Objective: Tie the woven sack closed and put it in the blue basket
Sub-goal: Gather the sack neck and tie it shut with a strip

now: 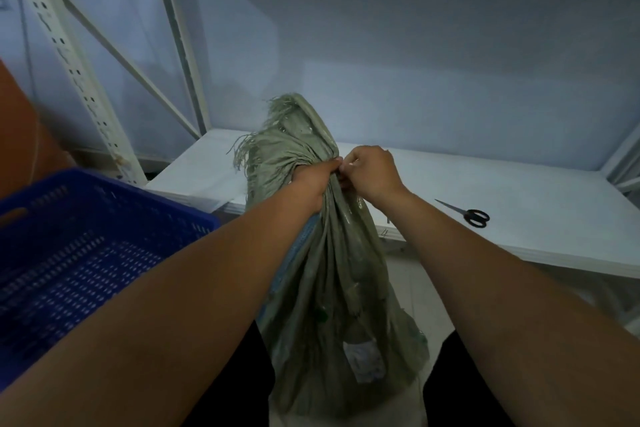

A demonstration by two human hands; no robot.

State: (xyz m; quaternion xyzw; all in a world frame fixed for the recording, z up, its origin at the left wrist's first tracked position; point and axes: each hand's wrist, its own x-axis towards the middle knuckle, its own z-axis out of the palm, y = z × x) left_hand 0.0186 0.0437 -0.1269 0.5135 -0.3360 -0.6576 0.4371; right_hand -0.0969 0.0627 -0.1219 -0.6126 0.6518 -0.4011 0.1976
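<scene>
1. From the head camera, the woven sack point(332, 274) stands up on the floor between the person's legs, just in front of the white table point(519, 191). It is not in the blue basket point(79, 253) yet. The basket sits to the left, near the sack.

2. The left hand point(313, 180) has its grip squeezed tight around the neck of the sack, just under the frayed top point(280, 125). If this grip gets loose, the bunched neck could spread open again.

3. The right hand point(372, 170) touches the neck too, right beside the left hand. Its fingers are pinched on something small there. It may be a string or a bit of the sack, but it is too small to tell. If it slips out, the tie would have to be started over.

4. I cannot see a finished knot. If the knot is weak, the sack could come open when it is lifted, and things could fall out.

5. The sack looks full and lumpy. It may be heavy. It could tip over if both hands let go.

6. The top edge is frayed with loose threads. They could get caught in the tie and make it messy.

7. The scissors point(467, 215) lie on the table to the right, well apart from the hands. A swinging arm could knock them.
</scene>
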